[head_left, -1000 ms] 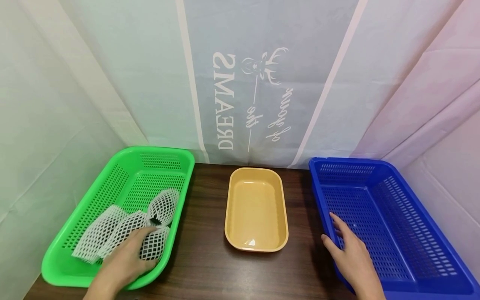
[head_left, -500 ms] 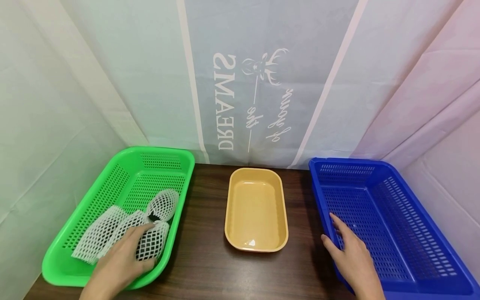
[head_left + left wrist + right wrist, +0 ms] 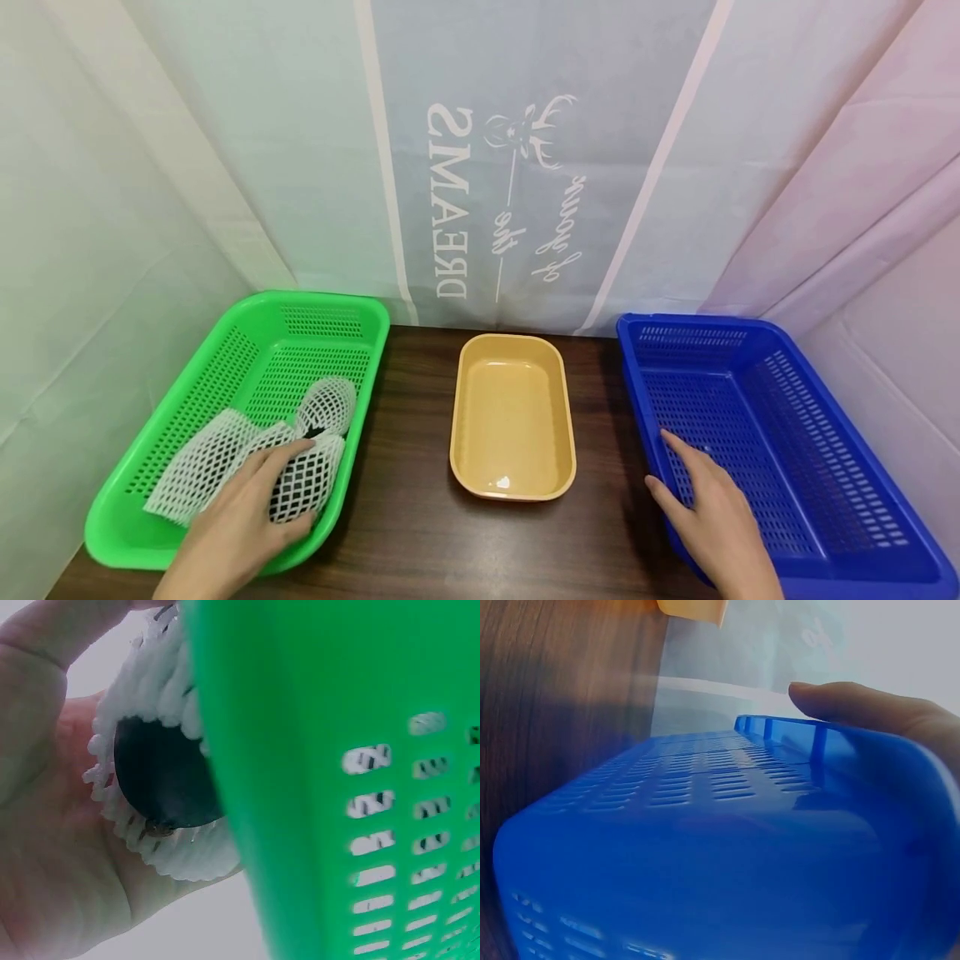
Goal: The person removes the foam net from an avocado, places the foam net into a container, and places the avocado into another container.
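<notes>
My left hand (image 3: 238, 518) is in the near right part of the green basket (image 3: 112, 540). Thumb and fingers curl round a dark, smooth-skinned round item in a white foam net (image 3: 309, 482). Through the net's open end, the left wrist view shows its blackish surface (image 3: 159, 776) with a small brown spot. Several other net-wrapped pieces lie beside it, including one farther back (image 3: 328, 406) and one on the left (image 3: 201, 467). My right hand (image 3: 712, 521) rests loosely over the left rim of the blue basket (image 3: 639, 398), thumb outside, fingers inside.
A yellow rectangular dish (image 3: 513, 425) stands on the dark wooden table (image 3: 408, 467) between the two baskets. Printed fabric (image 3: 517, 192) hangs behind the table, and cloth also closes off both sides. In the left wrist view, the green basket's wall (image 3: 315, 750) hides part of the netted item.
The netted item in my left hand has shifted slightly up and right within the green basket, its net now reaching nearer the right wall. My right hand has barely moved.
</notes>
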Motion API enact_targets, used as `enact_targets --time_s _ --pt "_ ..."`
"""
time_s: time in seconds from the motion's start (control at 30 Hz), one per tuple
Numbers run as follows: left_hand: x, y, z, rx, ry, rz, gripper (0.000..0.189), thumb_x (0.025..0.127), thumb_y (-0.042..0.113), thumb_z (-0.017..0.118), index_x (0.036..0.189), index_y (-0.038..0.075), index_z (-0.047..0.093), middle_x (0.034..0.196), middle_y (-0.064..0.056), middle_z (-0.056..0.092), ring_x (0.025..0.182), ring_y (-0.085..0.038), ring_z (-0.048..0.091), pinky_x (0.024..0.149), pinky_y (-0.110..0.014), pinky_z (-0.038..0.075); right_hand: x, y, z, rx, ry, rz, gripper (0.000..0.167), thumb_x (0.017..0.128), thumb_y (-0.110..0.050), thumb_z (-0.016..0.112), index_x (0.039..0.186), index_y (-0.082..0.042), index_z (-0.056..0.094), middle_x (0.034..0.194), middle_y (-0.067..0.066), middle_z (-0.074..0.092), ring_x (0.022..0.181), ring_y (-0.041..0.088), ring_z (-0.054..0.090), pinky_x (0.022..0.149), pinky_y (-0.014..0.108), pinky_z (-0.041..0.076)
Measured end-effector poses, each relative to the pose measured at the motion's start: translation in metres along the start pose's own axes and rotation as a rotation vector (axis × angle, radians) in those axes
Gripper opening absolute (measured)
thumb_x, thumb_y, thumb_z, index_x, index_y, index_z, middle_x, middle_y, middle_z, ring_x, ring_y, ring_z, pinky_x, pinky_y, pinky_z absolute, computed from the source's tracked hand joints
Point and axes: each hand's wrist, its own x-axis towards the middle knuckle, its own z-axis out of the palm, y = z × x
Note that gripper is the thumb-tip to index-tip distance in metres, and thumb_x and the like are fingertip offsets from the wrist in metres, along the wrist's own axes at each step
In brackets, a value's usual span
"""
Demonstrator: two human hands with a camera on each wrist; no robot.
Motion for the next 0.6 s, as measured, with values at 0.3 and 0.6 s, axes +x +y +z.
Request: enact_targets --time_s 0.3,0.6 --pt "-0.002 0.008 -0.005 -0.021 0.149 0.135 0.082 0.067 0.021 0.089 0.140 0.022 0.051 0.129 -0.014 0.059 0.111 -0.040 0.061 0.072 -0.061 0.054 -0.005 -0.003 -0.001 0.003 0.097 -0.066 0.063 0.091 -0.036 0.070 0.143 -0.006 0.049 0.137 0.030 0.054 0.123 0.052 0.047 0.092 0.068 0.038" --pt "0.005 0.022 -0.001 -0.086 0.233 0.188 0.094 0.059 0.018 0.093 0.137 0.002 0.045 0.122 -0.019 0.063 0.106 -0.034 0.063 0.086 -0.055 0.051 -0.009 0.000 -0.001 0.010 0.148 -0.106 0.059 0.090 -0.031 0.073 0.139 -0.004 0.053 0.133 0.028 0.057 0.120 0.050 0.050 0.091 0.064 0.040"
